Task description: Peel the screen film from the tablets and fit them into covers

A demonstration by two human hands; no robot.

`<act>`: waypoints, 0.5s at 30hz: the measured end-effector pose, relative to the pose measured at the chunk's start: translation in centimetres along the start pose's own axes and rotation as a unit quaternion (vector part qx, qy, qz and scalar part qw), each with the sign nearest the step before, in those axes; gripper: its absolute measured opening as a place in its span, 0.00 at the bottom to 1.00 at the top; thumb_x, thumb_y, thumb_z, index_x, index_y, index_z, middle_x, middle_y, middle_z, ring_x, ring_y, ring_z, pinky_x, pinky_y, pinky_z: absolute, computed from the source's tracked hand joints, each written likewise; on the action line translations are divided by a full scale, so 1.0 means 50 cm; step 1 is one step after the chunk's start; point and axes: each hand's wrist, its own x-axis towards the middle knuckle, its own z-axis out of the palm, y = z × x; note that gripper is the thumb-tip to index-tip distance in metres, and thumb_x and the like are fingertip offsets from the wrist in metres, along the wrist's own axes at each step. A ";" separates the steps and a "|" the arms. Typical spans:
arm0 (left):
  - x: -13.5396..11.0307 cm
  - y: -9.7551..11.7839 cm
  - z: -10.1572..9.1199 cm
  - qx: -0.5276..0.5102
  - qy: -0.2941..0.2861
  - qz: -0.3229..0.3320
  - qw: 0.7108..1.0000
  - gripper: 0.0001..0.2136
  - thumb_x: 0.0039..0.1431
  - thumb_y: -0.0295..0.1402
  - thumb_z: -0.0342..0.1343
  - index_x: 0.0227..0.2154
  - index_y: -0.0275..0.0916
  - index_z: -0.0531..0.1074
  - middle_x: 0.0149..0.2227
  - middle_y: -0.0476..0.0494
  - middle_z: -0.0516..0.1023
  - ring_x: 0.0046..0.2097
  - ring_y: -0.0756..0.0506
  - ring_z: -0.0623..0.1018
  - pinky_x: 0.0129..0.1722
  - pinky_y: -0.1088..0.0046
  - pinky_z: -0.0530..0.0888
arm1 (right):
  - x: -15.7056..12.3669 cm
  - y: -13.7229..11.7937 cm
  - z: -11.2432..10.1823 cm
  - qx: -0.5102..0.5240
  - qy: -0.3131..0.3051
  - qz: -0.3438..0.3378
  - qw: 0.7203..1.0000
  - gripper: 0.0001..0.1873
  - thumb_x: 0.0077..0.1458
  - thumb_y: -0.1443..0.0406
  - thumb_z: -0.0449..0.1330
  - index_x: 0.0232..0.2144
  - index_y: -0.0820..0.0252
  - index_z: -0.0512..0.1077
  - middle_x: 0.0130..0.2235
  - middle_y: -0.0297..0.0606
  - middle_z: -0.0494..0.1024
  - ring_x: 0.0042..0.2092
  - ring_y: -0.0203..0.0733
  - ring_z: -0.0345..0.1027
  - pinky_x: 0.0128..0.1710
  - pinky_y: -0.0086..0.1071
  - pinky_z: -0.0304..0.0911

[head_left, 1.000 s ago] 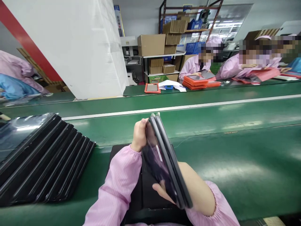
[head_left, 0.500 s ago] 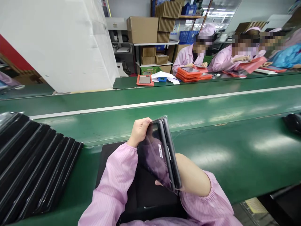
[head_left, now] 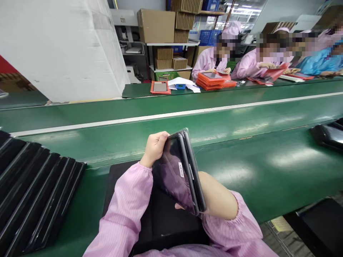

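Two glossy black tablets (head_left: 174,175) in clear film, one against the other, are held tilted in front of me. A small white label sits on the near one's face. My left hand (head_left: 155,147) is closed on their upper left corner, thumb on top. From the right, my right hand (head_left: 180,206) grips their lower part; most of it is hidden behind them, with only a fingertip showing at the lower left edge. Beneath the tablets lies a flat black pad (head_left: 160,225), partly covered by my arms.
Several black film-wrapped slabs (head_left: 40,192) lean in an overlapping row at left. More black wrapped items (head_left: 328,135) lie at right on the green bench (head_left: 241,178). Across the bench, people in pink (head_left: 205,60) work by a stack of orange-red sleeves (head_left: 210,82). Shelves hold cartons (head_left: 157,25).
The view has shifted slightly to the right, bringing more of the black items at right into sight. Both hands keep the same hold on the tablets.
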 end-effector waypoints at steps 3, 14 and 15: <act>-0.002 -0.004 0.001 -0.003 -0.003 0.007 1.000 0.29 0.61 0.60 0.40 0.18 0.39 0.63 0.20 0.50 0.62 0.25 0.49 0.64 0.26 0.71 0.60 | 0.000 0.005 0.001 -0.003 0.006 -0.004 1.000 0.12 0.48 0.57 0.69 0.30 0.56 0.73 0.32 0.34 0.80 0.33 0.45 0.77 0.32 0.32 0.70; 0.004 -0.016 0.014 0.026 0.011 -0.008 1.000 0.28 0.62 0.59 0.40 0.17 0.41 0.55 0.20 0.52 0.55 0.25 0.50 0.59 0.27 0.70 0.55 | 0.001 0.018 -0.015 -0.027 0.018 -0.004 0.999 0.19 0.42 0.60 0.74 0.34 0.63 0.75 0.35 0.40 0.82 0.35 0.49 0.77 0.36 0.36 0.71; 0.003 -0.017 0.015 0.027 0.011 -0.008 1.000 0.28 0.62 0.59 0.40 0.17 0.41 0.55 0.20 0.52 0.54 0.25 0.50 0.59 0.27 0.70 0.55 | 0.000 0.020 -0.014 -0.026 0.016 -0.001 1.000 0.19 0.42 0.60 0.74 0.35 0.63 0.75 0.36 0.41 0.82 0.36 0.50 0.77 0.37 0.36 0.71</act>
